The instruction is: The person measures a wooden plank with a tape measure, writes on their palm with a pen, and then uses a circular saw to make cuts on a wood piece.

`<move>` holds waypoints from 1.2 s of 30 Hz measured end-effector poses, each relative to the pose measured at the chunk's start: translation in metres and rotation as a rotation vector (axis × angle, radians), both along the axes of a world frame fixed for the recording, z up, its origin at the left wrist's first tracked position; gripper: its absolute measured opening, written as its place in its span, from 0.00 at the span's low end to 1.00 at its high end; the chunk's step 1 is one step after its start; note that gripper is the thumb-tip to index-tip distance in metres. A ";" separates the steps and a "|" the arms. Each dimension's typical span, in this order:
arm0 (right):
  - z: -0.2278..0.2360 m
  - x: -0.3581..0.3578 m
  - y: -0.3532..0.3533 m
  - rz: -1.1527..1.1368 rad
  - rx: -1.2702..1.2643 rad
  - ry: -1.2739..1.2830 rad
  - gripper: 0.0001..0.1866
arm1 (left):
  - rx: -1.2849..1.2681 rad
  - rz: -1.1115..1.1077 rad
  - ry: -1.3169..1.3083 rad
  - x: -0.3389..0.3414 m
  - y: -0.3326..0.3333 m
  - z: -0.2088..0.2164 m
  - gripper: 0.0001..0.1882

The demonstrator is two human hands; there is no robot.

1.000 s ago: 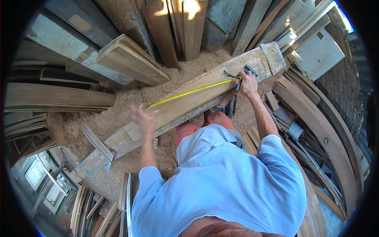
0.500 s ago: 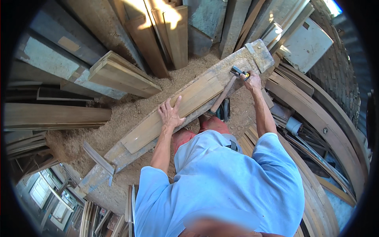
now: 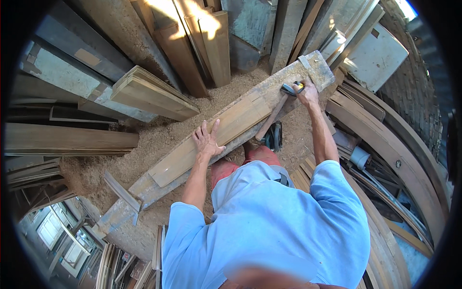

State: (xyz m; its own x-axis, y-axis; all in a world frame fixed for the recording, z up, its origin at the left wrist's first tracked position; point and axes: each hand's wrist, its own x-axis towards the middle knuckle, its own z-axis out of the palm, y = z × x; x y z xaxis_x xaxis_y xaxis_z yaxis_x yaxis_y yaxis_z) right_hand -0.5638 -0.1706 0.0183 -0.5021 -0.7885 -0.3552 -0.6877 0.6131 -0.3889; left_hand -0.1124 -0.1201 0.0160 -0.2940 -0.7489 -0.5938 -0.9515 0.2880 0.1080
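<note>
On the bench (image 3: 323, 71), wooden board (image 3: 243, 117) (flat), under left fingers (image 3: 214, 129)

Smooth matt wooden board (image 3: 236, 124), rough worn wooden bench (image 3: 321, 69)

1 head view | fisheye | faces down | close above blue shirt (image 3: 281, 221)

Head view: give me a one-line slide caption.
Left hand spread on a wooden board, right hand holding a yellow-and-black tape measure beside a hammer, sawdust beyond.
</note>
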 end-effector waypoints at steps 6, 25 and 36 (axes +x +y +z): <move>-0.013 0.006 -0.011 0.045 -0.004 0.030 0.28 | 0.056 0.036 -0.037 -0.007 -0.004 0.010 0.69; 0.007 -0.041 -0.038 -0.008 0.269 0.491 0.24 | -0.029 0.020 0.048 0.000 0.000 -0.011 0.73; -0.045 -0.015 -0.002 -0.009 0.118 0.278 0.25 | -0.018 0.001 0.055 0.000 -0.003 -0.007 0.74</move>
State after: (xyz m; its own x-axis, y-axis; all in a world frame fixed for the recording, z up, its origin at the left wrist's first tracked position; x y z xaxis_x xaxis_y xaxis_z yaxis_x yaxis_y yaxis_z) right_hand -0.5790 -0.1722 -0.0270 -0.6001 -0.7448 -0.2918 -0.7520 0.6497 -0.1117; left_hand -0.1119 -0.1236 0.0092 -0.3248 -0.7600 -0.5630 -0.9447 0.2892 0.1547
